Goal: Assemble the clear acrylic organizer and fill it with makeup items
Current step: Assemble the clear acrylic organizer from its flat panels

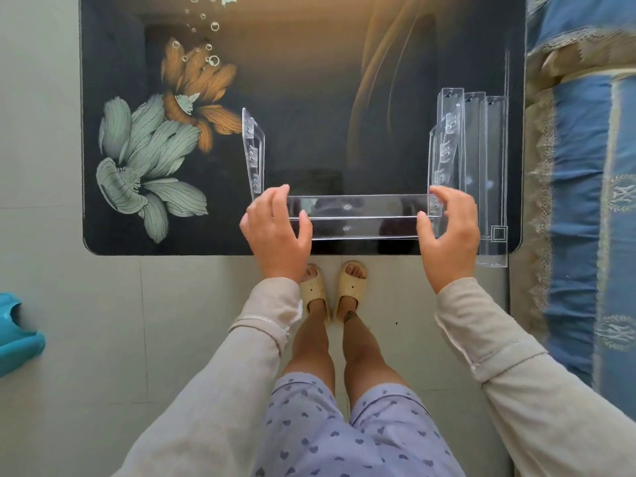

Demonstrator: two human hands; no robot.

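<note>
A clear acrylic tray [358, 216] lies crosswise near the front edge of the dark table [309, 139]. My left hand [277, 228] grips its left end and my right hand [447, 228] grips its right end. A clear side panel [254, 154] stands upright at the tray's left end, and a second side panel [444, 149] stands at its right end, both with small slotted brackets. No makeup items are in view.
Several more clear acrylic trays [488, 166] lie side by side along the table's right edge, overhanging its front. A blue patterned bed cover [585, 166] borders the right. A teal plastic object [17, 335] sits on the tiled floor at left.
</note>
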